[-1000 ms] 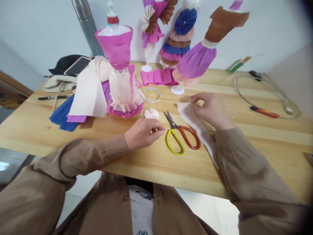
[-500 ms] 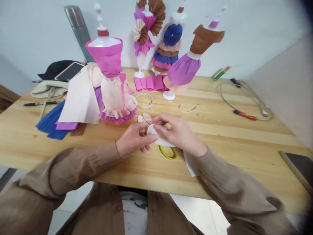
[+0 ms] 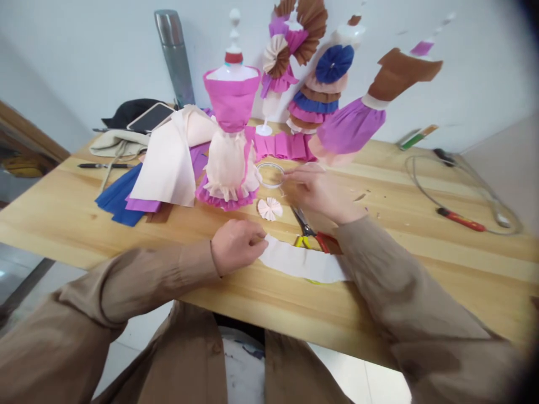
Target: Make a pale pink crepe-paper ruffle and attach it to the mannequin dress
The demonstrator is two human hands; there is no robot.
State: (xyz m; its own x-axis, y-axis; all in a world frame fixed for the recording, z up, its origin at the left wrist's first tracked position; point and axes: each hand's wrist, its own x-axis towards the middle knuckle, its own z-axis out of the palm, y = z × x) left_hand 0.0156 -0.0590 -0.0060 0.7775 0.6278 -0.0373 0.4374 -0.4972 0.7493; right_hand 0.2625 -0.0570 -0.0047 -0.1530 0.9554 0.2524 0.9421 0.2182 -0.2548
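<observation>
My left hand (image 3: 239, 246) is closed, thumb and fingers pinching one end of a white paper strip (image 3: 305, 262). The strip stretches to the right, its far end by my right sleeve. Further back, my right hand (image 3: 316, 191) has its fingertips together on the right rim of a narrow roll of tape (image 3: 261, 183), which lies flat on the table. Between the hands is a small pleated pale pink paper rosette (image 3: 270, 209). A cutting tool with yellow and red handles (image 3: 306, 240) lies partly beneath the strip and my right arm.
A dress form in pink and cream crepe paper (image 3: 231, 106) stands behind my left hand. Several more dressed forms (image 3: 357, 129) line the wall. Paper sheets (image 3: 168, 163), a phone (image 3: 150, 118) and a flask (image 3: 174, 67) are at left; a red-handled cable tool (image 3: 461, 219) lies right.
My right hand has left the white paper and reached back to the tape roll. The strip now lies spread out from my left hand. The view has shifted left.
</observation>
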